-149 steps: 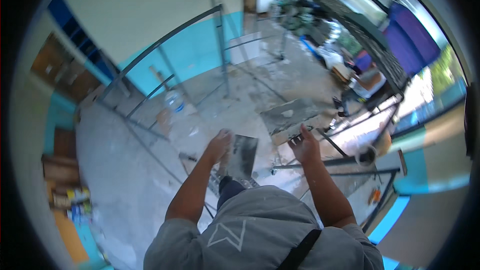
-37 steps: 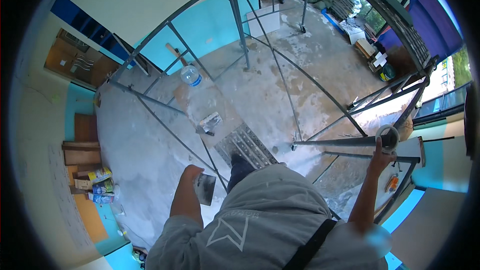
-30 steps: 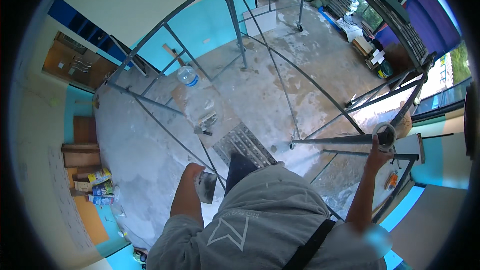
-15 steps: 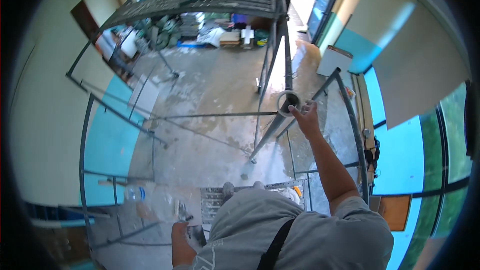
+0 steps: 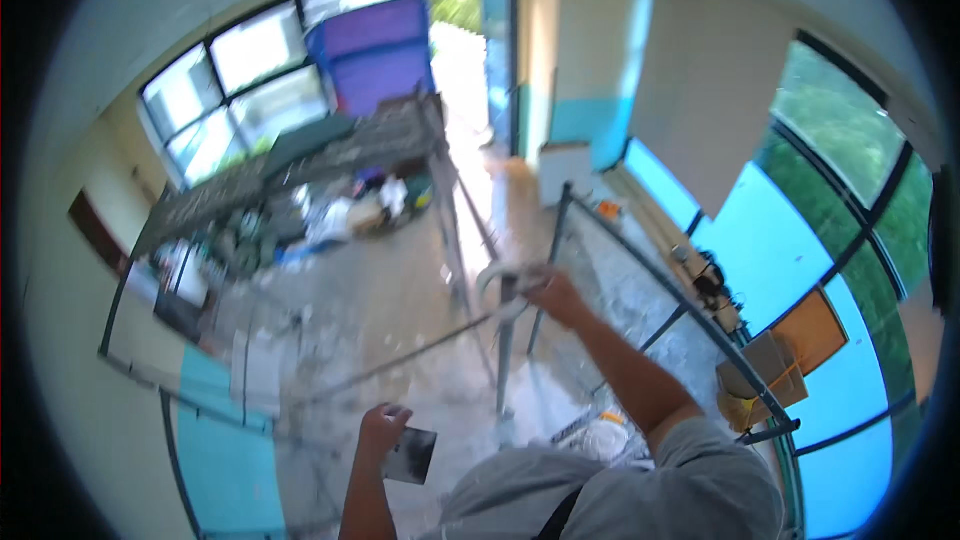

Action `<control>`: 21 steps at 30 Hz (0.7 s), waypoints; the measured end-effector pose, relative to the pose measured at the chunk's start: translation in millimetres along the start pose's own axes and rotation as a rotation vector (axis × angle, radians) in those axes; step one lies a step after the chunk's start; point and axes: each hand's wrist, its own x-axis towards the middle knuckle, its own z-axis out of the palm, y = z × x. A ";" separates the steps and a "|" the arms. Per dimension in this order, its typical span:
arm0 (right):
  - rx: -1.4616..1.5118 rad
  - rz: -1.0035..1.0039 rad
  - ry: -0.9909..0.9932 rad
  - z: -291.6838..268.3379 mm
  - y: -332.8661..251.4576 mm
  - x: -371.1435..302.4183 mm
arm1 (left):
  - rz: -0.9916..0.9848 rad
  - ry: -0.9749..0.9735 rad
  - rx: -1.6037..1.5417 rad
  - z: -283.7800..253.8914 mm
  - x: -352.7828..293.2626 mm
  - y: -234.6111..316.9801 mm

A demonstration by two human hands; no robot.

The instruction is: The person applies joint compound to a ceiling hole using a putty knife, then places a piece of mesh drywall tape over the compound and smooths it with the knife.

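Observation:
My left hand (image 5: 380,430) is closed at the lower middle, gripping a scraper with a broad, flat grey blade (image 5: 411,456); its handle is mostly hidden by my fingers. My right arm reaches forward, and the right hand (image 5: 556,298) pinches the edge of a pale ring that looks like a roll of tape (image 5: 486,284). Motion smears the roll. Behind it, in line with the view, stands an upright scaffold pole (image 5: 505,360); I cannot tell whether the two touch.
A scaffold rail (image 5: 665,270) slants along my right, beside a cardboard box (image 5: 765,365). A raised scaffold platform (image 5: 330,162) crosses ahead, with bags and piled materials (image 5: 340,215) beneath. Near my body lies a white item with an orange part (image 5: 605,433). Windows (image 5: 850,130) line the right wall.
My view has lifted and turned to the right. The left hand with the scraper has come up and forward into fuller view. My right hand still holds the roll, now lower and further left in the picture.

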 end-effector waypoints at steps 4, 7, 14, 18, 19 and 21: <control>0.100 0.085 -0.093 31.1 -55.3 -38.8 | 0.585 0.166 -0.029 -25.5 37.3 134.5; 0.077 -0.074 -0.025 14.8 -98.8 -64.0 | 0.541 -0.148 -0.271 -59.5 23.3 239.4; -0.065 -0.189 0.001 -73.8 -192.3 -111.0 | 1.282 -0.163 -0.236 -54.6 58.6 340.6; 0.059 -0.104 0.258 -117.5 -236.9 -129.8 | 1.337 -0.276 0.144 -80.7 28.9 419.3; -0.118 -0.091 0.292 -128.4 -257.1 -134.9 | 1.324 -0.257 0.144 -82.8 30.6 429.9; -0.174 -0.144 0.344 -149.2 -278.7 -141.7 | 1.620 -0.098 0.230 -84.9 37.6 453.9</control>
